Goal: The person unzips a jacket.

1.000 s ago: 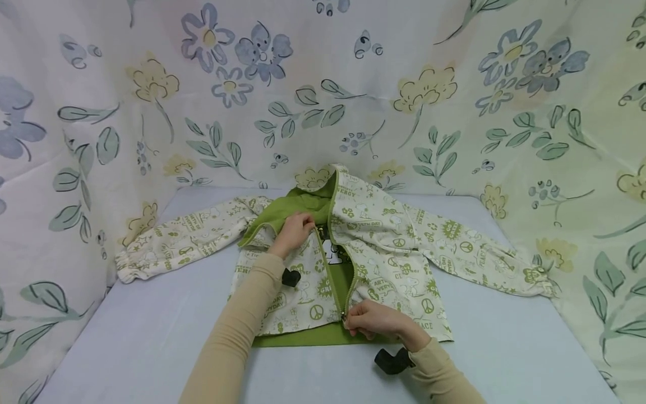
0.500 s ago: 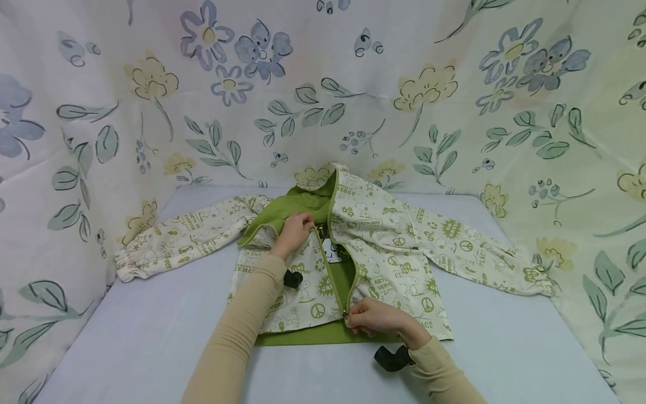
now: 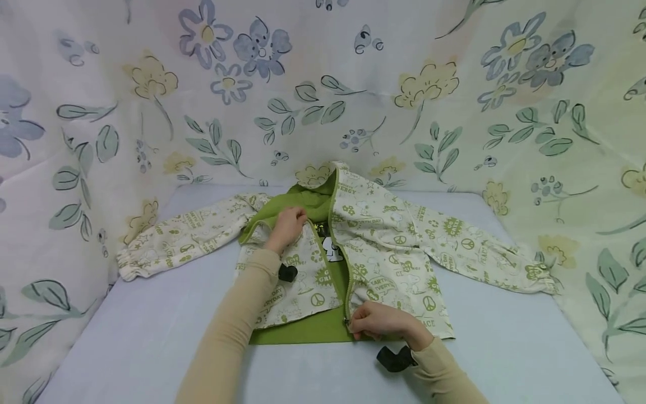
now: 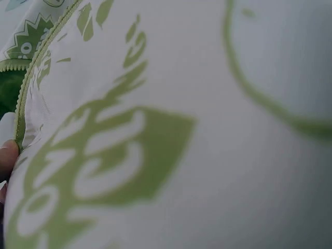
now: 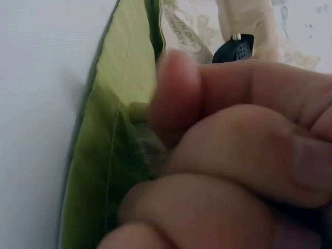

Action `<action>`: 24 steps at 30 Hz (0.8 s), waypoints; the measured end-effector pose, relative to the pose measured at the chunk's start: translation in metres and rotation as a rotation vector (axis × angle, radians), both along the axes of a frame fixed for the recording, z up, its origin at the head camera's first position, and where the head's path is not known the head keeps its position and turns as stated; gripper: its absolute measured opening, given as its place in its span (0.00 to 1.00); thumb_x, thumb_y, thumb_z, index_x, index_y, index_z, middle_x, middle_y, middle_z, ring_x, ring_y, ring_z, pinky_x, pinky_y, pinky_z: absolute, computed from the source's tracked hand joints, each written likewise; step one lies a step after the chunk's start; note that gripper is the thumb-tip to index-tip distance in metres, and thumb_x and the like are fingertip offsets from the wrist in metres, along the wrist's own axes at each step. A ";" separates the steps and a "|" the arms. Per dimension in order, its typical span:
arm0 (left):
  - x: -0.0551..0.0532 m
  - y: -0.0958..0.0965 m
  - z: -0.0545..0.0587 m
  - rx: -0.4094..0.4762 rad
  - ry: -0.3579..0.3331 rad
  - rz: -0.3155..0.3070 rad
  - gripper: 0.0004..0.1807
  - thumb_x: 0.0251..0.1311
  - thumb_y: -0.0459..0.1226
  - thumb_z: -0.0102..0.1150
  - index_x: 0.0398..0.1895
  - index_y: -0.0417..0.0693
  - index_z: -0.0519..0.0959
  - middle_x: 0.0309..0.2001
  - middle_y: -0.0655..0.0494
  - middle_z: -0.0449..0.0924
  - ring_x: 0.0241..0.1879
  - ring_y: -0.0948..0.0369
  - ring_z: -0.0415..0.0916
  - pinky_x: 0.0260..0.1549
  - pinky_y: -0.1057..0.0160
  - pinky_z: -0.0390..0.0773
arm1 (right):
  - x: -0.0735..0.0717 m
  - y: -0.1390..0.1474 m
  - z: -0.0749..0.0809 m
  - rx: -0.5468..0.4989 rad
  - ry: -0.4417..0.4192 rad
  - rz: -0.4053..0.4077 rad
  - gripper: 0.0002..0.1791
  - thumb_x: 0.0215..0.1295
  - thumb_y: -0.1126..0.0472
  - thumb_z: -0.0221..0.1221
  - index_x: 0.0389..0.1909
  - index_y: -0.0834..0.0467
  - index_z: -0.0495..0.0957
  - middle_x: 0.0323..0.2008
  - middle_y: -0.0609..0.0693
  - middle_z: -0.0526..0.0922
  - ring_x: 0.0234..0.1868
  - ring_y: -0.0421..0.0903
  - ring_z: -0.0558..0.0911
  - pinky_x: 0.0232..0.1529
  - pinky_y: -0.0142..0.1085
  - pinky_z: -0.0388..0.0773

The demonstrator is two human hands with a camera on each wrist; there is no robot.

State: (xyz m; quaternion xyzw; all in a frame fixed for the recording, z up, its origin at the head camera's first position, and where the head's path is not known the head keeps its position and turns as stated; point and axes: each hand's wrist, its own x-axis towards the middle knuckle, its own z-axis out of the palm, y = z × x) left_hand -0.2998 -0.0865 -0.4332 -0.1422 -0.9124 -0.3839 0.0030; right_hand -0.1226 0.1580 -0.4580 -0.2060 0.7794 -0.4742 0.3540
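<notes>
A white hooded jacket (image 3: 391, 266) with green print and a green lining lies spread on the table, its front zipper parted. My left hand (image 3: 287, 229) pinches the upper zipper edge of the left front panel (image 3: 303, 292); in the left wrist view only a fingertip (image 4: 7, 155) shows beside the zipper teeth. Low on the right panel, my right hand (image 3: 384, 321) pinches the zipper's bottom end near the slider (image 3: 346, 321). Its curled fingers (image 5: 233, 140) hide most of that end in the right wrist view. Between the panels shows a dark cartoon print (image 3: 331, 247) on green cloth.
The jacket's sleeves (image 3: 189, 238) stretch out to both sides on the pale table (image 3: 151, 336). A flower-printed curtain (image 3: 373, 67) hangs behind and at both sides. Black wrist cameras (image 3: 396, 359) sit at the wrists.
The left panel's bottom corner has come apart from the zipper's lower end and shifted up and left. My left hand has moved slightly up and left; the right hand has barely moved.
</notes>
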 end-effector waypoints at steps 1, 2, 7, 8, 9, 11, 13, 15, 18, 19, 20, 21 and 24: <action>0.001 0.000 0.001 -0.002 -0.004 -0.014 0.09 0.70 0.34 0.44 0.41 0.40 0.75 0.40 0.46 0.70 0.44 0.50 0.65 0.41 0.54 0.69 | 0.000 0.000 0.001 0.006 -0.001 0.007 0.16 0.65 0.64 0.52 0.19 0.65 0.78 0.10 0.44 0.64 0.10 0.36 0.56 0.13 0.28 0.54; 0.001 0.001 0.000 -0.002 -0.009 -0.018 0.09 0.70 0.34 0.44 0.41 0.41 0.75 0.40 0.46 0.70 0.44 0.51 0.65 0.41 0.54 0.70 | 0.000 -0.001 0.001 0.018 0.005 0.013 0.15 0.65 0.64 0.52 0.19 0.65 0.78 0.09 0.43 0.64 0.10 0.36 0.56 0.13 0.28 0.54; 0.003 -0.001 -0.002 0.038 -0.008 -0.015 0.08 0.69 0.35 0.46 0.40 0.42 0.76 0.40 0.48 0.70 0.41 0.53 0.67 0.39 0.56 0.71 | 0.002 -0.003 0.001 0.104 0.043 0.002 0.16 0.63 0.62 0.55 0.16 0.61 0.78 0.09 0.43 0.65 0.09 0.35 0.56 0.11 0.27 0.53; 0.003 -0.001 -0.002 0.051 -0.004 -0.016 0.08 0.69 0.35 0.47 0.40 0.43 0.76 0.39 0.48 0.71 0.41 0.53 0.67 0.39 0.56 0.71 | 0.002 -0.003 0.002 0.121 0.052 -0.006 0.16 0.62 0.61 0.56 0.15 0.60 0.77 0.09 0.43 0.66 0.08 0.35 0.57 0.11 0.27 0.53; 0.004 -0.002 -0.002 0.063 -0.002 -0.019 0.08 0.68 0.36 0.47 0.39 0.43 0.77 0.39 0.48 0.71 0.40 0.53 0.67 0.38 0.56 0.71 | 0.002 -0.003 0.002 0.130 0.055 -0.013 0.17 0.62 0.60 0.56 0.14 0.59 0.76 0.09 0.43 0.66 0.08 0.35 0.56 0.10 0.27 0.53; 0.004 -0.002 -0.003 0.083 0.003 -0.026 0.08 0.68 0.36 0.47 0.40 0.43 0.77 0.39 0.49 0.71 0.41 0.54 0.66 0.39 0.56 0.71 | 0.001 0.000 0.005 0.119 0.048 -0.013 0.18 0.62 0.58 0.56 0.13 0.58 0.75 0.09 0.43 0.65 0.08 0.36 0.56 0.11 0.28 0.54; 0.004 -0.002 -0.003 0.095 0.009 -0.040 0.09 0.67 0.37 0.48 0.41 0.43 0.78 0.40 0.50 0.72 0.41 0.55 0.67 0.39 0.56 0.71 | -0.003 0.003 0.009 0.075 0.023 0.007 0.19 0.64 0.58 0.54 0.14 0.60 0.73 0.10 0.43 0.65 0.09 0.37 0.56 0.12 0.29 0.55; 0.005 -0.001 -0.003 0.102 0.021 -0.062 0.11 0.66 0.37 0.48 0.43 0.41 0.78 0.40 0.50 0.73 0.42 0.55 0.67 0.41 0.56 0.71 | -0.009 0.010 0.014 0.017 0.011 0.024 0.20 0.67 0.57 0.52 0.16 0.64 0.71 0.11 0.44 0.63 0.10 0.38 0.56 0.13 0.30 0.56; 0.006 0.001 -0.002 0.116 0.040 -0.109 0.14 0.66 0.38 0.49 0.46 0.39 0.78 0.42 0.50 0.74 0.43 0.55 0.69 0.42 0.56 0.72 | -0.022 0.024 0.023 -0.057 0.048 0.017 0.22 0.70 0.56 0.49 0.22 0.71 0.69 0.14 0.44 0.63 0.12 0.39 0.55 0.16 0.34 0.57; 0.006 0.002 -0.001 0.119 0.049 -0.126 0.14 0.66 0.38 0.50 0.47 0.38 0.77 0.43 0.50 0.74 0.44 0.55 0.69 0.43 0.57 0.72 | -0.026 0.029 0.027 -0.066 0.073 -0.009 0.23 0.71 0.55 0.48 0.24 0.72 0.69 0.14 0.44 0.63 0.13 0.39 0.55 0.16 0.35 0.57; 0.008 0.003 0.000 0.124 0.058 -0.143 0.15 0.66 0.38 0.50 0.48 0.37 0.77 0.44 0.50 0.74 0.45 0.55 0.70 0.44 0.56 0.71 | -0.030 0.036 0.031 -0.071 0.103 -0.044 0.24 0.72 0.54 0.48 0.26 0.73 0.69 0.14 0.45 0.61 0.13 0.40 0.54 0.17 0.37 0.57; 0.009 0.005 0.000 0.128 0.068 -0.162 0.15 0.66 0.38 0.50 0.49 0.37 0.77 0.45 0.49 0.73 0.45 0.55 0.70 0.45 0.56 0.72 | -0.035 0.042 0.034 -0.070 0.133 -0.086 0.24 0.72 0.53 0.47 0.27 0.73 0.70 0.14 0.45 0.60 0.13 0.40 0.54 0.18 0.38 0.58; 0.012 0.007 0.002 0.109 0.113 -0.193 0.16 0.67 0.40 0.50 0.50 0.38 0.76 0.49 0.50 0.71 0.48 0.55 0.69 0.47 0.56 0.71 | -0.047 0.059 0.045 0.004 0.254 -0.251 0.24 0.73 0.51 0.46 0.31 0.69 0.72 0.14 0.46 0.59 0.14 0.41 0.54 0.19 0.38 0.60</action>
